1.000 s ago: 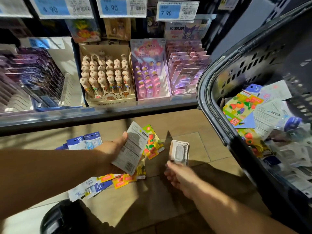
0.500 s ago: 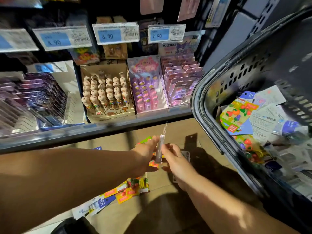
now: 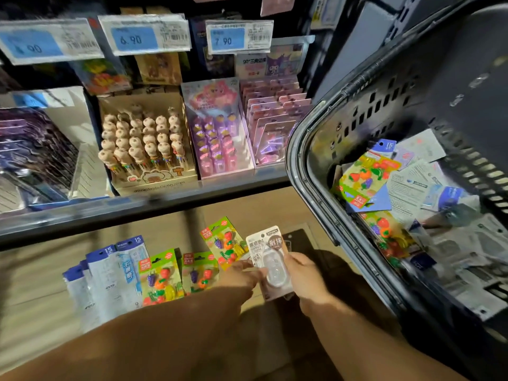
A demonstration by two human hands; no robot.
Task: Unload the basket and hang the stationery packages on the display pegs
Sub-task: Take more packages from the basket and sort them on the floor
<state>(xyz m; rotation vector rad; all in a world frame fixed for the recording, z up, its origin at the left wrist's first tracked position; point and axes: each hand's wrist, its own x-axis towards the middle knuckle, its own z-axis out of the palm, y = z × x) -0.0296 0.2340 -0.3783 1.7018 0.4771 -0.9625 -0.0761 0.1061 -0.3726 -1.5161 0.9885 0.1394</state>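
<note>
My right hand (image 3: 305, 276) is curled round the right edge of a white blister pack (image 3: 270, 259), thumb on the front and fingers behind. My left hand (image 3: 242, 273) pinches its lower left edge. The pack is upright between the two hands, above the floor (image 3: 247, 207), with its top free.

Just left of it, on the floor below the shelf's (image 3: 137, 207) front edge, lie the fruit-eraser packs (image 3: 160, 276) and, further left, the blue-and-white packs (image 3: 115, 270). The basket (image 3: 302, 149) stands tilted on the right with many packages in it.

I judge the pack's smooth plastic bubble to be the main risk. If I let go with one hand before the other has a firm hold, it could twist out and drop among the sorted piles. I cannot make out a free peg in the dark above the price tags (image 3: 143, 37), so a blind reach could miss the hang hole. The leaning basket could also spill.
</note>
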